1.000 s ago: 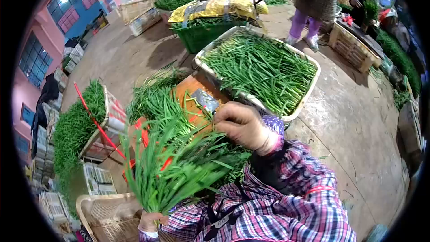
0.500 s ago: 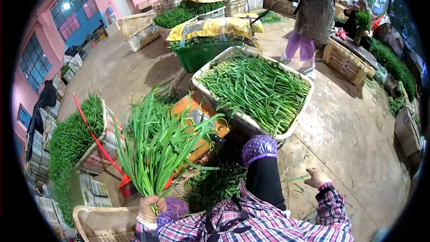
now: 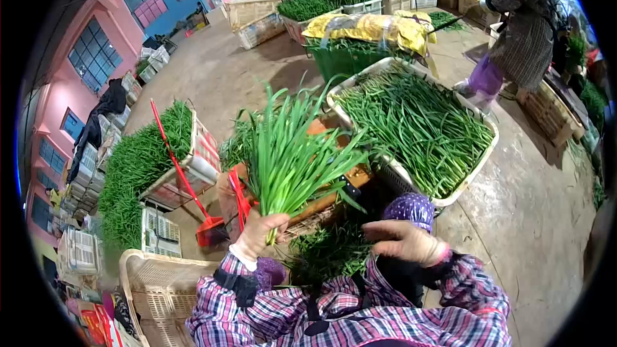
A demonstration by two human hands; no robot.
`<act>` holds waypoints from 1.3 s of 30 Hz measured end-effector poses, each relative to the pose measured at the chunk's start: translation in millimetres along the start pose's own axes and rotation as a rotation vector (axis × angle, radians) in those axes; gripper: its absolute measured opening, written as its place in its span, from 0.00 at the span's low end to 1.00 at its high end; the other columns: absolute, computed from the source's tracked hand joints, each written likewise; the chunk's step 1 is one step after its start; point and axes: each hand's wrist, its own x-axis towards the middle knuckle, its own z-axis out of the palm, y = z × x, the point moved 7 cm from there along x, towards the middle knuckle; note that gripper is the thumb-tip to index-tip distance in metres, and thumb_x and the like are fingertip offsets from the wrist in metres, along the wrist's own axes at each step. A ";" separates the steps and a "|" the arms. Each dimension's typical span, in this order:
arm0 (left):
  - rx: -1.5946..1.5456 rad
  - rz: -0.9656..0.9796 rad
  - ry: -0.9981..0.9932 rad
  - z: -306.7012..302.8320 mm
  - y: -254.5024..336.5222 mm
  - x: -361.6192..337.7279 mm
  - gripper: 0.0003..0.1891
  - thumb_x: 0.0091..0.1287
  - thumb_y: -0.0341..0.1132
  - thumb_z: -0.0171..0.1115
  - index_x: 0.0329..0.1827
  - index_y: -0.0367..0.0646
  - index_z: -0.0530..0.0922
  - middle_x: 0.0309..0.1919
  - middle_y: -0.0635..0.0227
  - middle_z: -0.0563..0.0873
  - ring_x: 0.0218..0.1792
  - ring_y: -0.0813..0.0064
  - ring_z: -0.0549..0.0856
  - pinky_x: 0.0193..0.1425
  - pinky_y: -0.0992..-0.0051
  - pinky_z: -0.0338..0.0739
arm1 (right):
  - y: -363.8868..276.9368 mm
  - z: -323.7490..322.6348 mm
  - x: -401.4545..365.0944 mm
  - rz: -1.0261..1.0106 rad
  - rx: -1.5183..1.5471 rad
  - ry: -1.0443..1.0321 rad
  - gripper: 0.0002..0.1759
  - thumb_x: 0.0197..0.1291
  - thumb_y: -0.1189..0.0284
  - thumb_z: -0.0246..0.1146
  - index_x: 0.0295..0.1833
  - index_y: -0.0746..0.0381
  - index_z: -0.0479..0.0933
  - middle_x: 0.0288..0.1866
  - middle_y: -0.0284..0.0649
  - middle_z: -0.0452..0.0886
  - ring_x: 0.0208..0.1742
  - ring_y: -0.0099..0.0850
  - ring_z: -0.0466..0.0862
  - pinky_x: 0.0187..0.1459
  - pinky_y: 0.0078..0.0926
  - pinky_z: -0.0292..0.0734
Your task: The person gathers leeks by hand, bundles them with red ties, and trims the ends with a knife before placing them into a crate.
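My left hand (image 3: 260, 234) is wrapped round the pale lower stems of a bunch of long, flat-leaved greens (image 3: 292, 160). The leaves fan upward and hide part of the orange-brown wooden stand (image 3: 315, 211) behind them. A black handle (image 3: 350, 189) shows beside the stand. To the right, my right hand (image 3: 405, 242) is in front of the purple dotted knee cover (image 3: 411, 211), fingers apart and holding nothing. Red strips (image 3: 240, 199) hang just beyond my left hand. Loose green leaves (image 3: 328, 250) lie low between my legs.
A white crate (image 3: 466, 202) full of greens stands ahead right, a green tub (image 3: 347, 61) behind it. On the left are a greens-filled crate (image 3: 205, 160), a red long-handled dustpan (image 3: 211, 230) and a beige crate (image 3: 141, 260). A person (image 3: 520, 32) stands far right.
The view has swung left. My left hand has raised the bunch a little and brought it toward the middle. My right hand has come inward from the right, toward the bunch.
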 end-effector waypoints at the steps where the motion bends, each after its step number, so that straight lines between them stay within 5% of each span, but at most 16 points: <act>1: -0.035 -0.017 0.069 5.6 7.2 6.7 0.11 0.63 0.36 0.61 0.25 0.39 0.76 0.17 0.70 0.76 0.16 0.80 0.75 0.18 0.79 0.68 | 1.2 20.4 18.8 -0.047 0.047 -0.060 0.36 0.60 0.64 0.67 0.70 0.63 0.61 0.61 0.43 0.75 0.61 0.28 0.74 0.62 0.29 0.69; 5: 0.156 0.043 0.114 15.7 17.8 23.9 0.13 0.56 0.33 0.67 0.39 0.34 0.79 0.23 0.67 0.83 0.20 0.78 0.80 0.19 0.78 0.73 | 11.0 86.0 89.0 -0.250 0.612 -0.147 0.55 0.56 0.43 0.63 0.76 0.63 0.43 0.73 0.45 0.60 0.71 0.35 0.63 0.68 0.35 0.60; 7: -0.016 0.096 0.100 34.7 27.0 17.6 0.15 0.55 0.34 0.67 0.40 0.32 0.79 0.27 0.65 0.84 0.22 0.77 0.81 0.22 0.75 0.76 | -19.2 94.9 102.1 -0.340 0.750 -0.126 0.55 0.54 0.38 0.61 0.75 0.63 0.48 0.71 0.43 0.61 0.70 0.34 0.63 0.67 0.34 0.61; 9: 0.415 0.078 0.163 29.4 29.8 16.9 0.16 0.57 0.37 0.65 0.44 0.36 0.78 0.31 0.58 0.86 0.30 0.65 0.86 0.36 0.67 0.81 | -3.5 101.1 124.7 -0.286 0.748 -0.099 0.42 0.63 0.49 0.59 0.70 0.66 0.54 0.63 0.40 0.68 0.60 0.26 0.71 0.61 0.25 0.66; 10: 0.598 0.167 0.197 28.7 36.3 14.8 0.17 0.57 0.39 0.64 0.45 0.38 0.78 0.31 0.54 0.85 0.33 0.59 0.86 0.39 0.66 0.80 | -24.0 99.7 121.5 -0.335 0.951 -0.021 0.36 0.62 0.47 0.59 0.62 0.64 0.63 0.51 0.34 0.72 0.51 0.23 0.72 0.56 0.24 0.68; 12: 1.053 0.354 0.146 37.3 41.4 12.7 0.19 0.56 0.44 0.63 0.46 0.43 0.76 0.34 0.48 0.84 0.38 0.49 0.83 0.42 0.62 0.79 | -6.4 106.1 142.1 -0.359 1.033 -0.075 0.39 0.58 0.43 0.60 0.61 0.63 0.65 0.50 0.33 0.74 0.52 0.25 0.74 0.55 0.25 0.69; 18: 1.523 0.092 0.234 54.1 52.3 -1.9 0.27 0.54 0.45 0.66 0.53 0.40 0.70 0.34 0.57 0.85 0.38 0.58 0.86 0.40 0.63 0.79 | -16.6 110.2 139.7 -0.434 1.188 -0.081 0.40 0.61 0.45 0.58 0.68 0.63 0.63 0.63 0.39 0.72 0.64 0.30 0.71 0.64 0.33 0.64; 21: 1.665 0.222 0.205 65.9 55.9 -2.4 0.27 0.55 0.38 0.62 0.55 0.31 0.68 0.34 0.58 0.84 0.33 0.62 0.86 0.32 0.61 0.79 | -26.5 103.3 131.2 -0.475 1.230 0.022 0.39 0.63 0.46 0.57 0.68 0.66 0.62 0.64 0.40 0.71 0.64 0.31 0.70 0.65 0.34 0.63; 24: 1.816 0.298 0.285 78.6 55.6 3.0 0.20 0.52 0.36 0.64 0.44 0.39 0.68 0.30 0.60 0.82 0.32 0.61 0.85 0.32 0.63 0.78 | -21.5 93.0 133.7 -0.421 1.423 0.118 0.42 0.61 0.44 0.57 0.68 0.67 0.61 0.65 0.43 0.70 0.65 0.34 0.70 0.66 0.35 0.63; 27: 1.767 0.522 0.165 92.2 58.9 3.7 0.11 0.60 0.33 0.53 0.42 0.36 0.73 0.24 0.60 0.83 0.25 0.66 0.85 0.20 0.59 0.76 | -16.7 56.8 134.9 -0.486 1.620 0.204 0.45 0.58 0.40 0.57 0.65 0.67 0.63 0.59 0.47 0.74 0.60 0.39 0.73 0.65 0.41 0.65; 31: 1.859 0.590 0.162 109.5 41.9 -0.1 0.06 0.61 0.33 0.53 0.37 0.40 0.72 0.24 0.63 0.82 0.24 0.68 0.85 0.20 0.63 0.77 | -2.7 19.5 126.4 -0.571 1.682 0.206 0.41 0.60 0.42 0.56 0.63 0.67 0.66 0.60 0.47 0.74 0.59 0.43 0.74 0.64 0.49 0.65; 32: 1.841 0.551 0.154 110.4 37.5 1.8 0.07 0.59 0.33 0.55 0.38 0.40 0.71 0.24 0.62 0.81 0.25 0.65 0.85 0.23 0.62 0.77 | 19.1 9.3 134.5 -0.586 1.628 0.261 0.36 0.60 0.43 0.56 0.63 0.60 0.69 0.65 0.46 0.70 0.67 0.44 0.68 0.68 0.57 0.58; 33: 1.822 0.510 0.145 110.3 33.5 3.5 0.10 0.57 0.32 0.58 0.39 0.41 0.70 0.25 0.61 0.81 0.27 0.62 0.85 0.26 0.61 0.78 | 14.5 5.2 128.8 -0.526 1.658 0.315 0.33 0.61 0.48 0.57 0.60 0.65 0.70 0.55 0.44 0.78 0.54 0.45 0.76 0.60 0.54 0.68; 35: 1.744 0.437 0.068 107.9 30.0 6.5 0.13 0.59 0.35 0.59 0.44 0.41 0.70 0.28 0.61 0.81 0.27 0.61 0.84 0.29 0.61 0.78 | 23.7 -1.8 128.8 -0.544 1.608 0.175 0.27 0.60 0.52 0.60 0.52 0.64 0.75 0.45 0.43 0.82 0.49 0.45 0.79 0.57 0.52 0.71; 36: 1.699 0.402 0.043 106.8 28.0 6.2 0.17 0.58 0.37 0.61 0.47 0.42 0.70 0.30 0.61 0.81 0.30 0.60 0.84 0.32 0.61 0.79 | 30.9 -9.6 126.2 -0.481 1.535 0.356 0.21 0.59 0.55 0.62 0.45 0.63 0.77 0.36 0.40 0.83 0.44 0.43 0.81 0.52 0.45 0.76; 39: 1.568 0.345 0.035 94.1 23.8 0.1 0.25 0.56 0.41 0.65 0.55 0.43 0.69 0.35 0.62 0.81 0.38 0.62 0.84 0.37 0.63 0.78 | 29.0 -23.6 116.5 -0.434 1.525 0.414 0.17 0.58 0.58 0.63 0.42 0.61 0.75 0.32 0.38 0.81 0.39 0.38 0.80 0.48 0.35 0.77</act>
